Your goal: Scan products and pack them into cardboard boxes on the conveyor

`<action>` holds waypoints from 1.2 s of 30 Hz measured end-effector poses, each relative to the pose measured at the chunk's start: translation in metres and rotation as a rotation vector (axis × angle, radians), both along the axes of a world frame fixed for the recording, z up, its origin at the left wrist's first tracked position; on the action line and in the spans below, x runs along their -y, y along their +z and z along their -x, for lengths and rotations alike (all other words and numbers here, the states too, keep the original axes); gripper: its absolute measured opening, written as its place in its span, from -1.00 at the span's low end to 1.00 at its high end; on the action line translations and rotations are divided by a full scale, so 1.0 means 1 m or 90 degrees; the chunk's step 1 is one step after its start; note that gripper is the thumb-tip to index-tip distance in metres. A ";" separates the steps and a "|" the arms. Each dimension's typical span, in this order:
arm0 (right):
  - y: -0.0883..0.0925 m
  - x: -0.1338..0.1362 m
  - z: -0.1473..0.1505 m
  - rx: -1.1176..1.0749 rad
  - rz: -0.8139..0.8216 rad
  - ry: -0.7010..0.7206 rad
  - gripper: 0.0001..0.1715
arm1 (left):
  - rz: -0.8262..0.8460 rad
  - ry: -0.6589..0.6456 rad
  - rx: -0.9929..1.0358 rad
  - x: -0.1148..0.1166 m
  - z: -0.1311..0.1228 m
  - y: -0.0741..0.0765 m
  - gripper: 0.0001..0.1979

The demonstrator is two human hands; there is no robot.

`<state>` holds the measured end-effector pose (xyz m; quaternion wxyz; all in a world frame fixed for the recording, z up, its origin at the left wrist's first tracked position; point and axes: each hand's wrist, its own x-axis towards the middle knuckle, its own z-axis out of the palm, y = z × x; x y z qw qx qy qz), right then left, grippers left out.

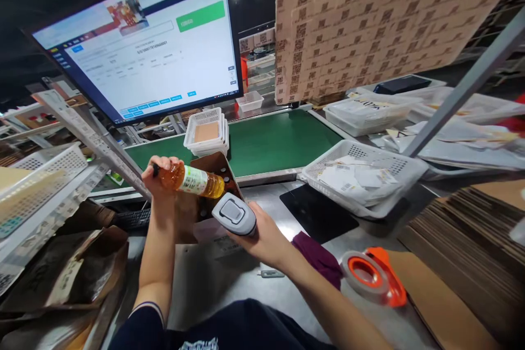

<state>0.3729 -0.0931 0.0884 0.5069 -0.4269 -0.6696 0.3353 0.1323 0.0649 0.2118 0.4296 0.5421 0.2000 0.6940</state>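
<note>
While scanning is apparently going on, the right hand [268,238], closed around it, is gripping a grey scanner [234,212] above the worktop [194,270]. Just beyond, the left hand [155,178] is clasping an amber bottle [214,187] by its neck end, tilting it nearly level above an open carton [186,216] near the worktop's far edge. The next move is probably calling for turning the label [194,180] toward the scanner. Past that edge, a green conveyor [283,139] is stretching away.
</note>
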 end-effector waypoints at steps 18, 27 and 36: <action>0.039 0.029 -0.024 0.076 -0.043 0.165 -0.80 | -0.043 0.032 -0.036 -0.017 0.061 0.000 -0.11; -0.012 0.052 -0.051 -0.139 0.156 0.076 -0.35 | 0.017 -0.031 0.055 -0.008 0.011 -0.030 -0.17; -0.124 0.024 -0.078 -0.040 0.293 -0.198 -0.42 | 0.119 -0.017 -0.181 -0.052 0.000 -0.035 -0.63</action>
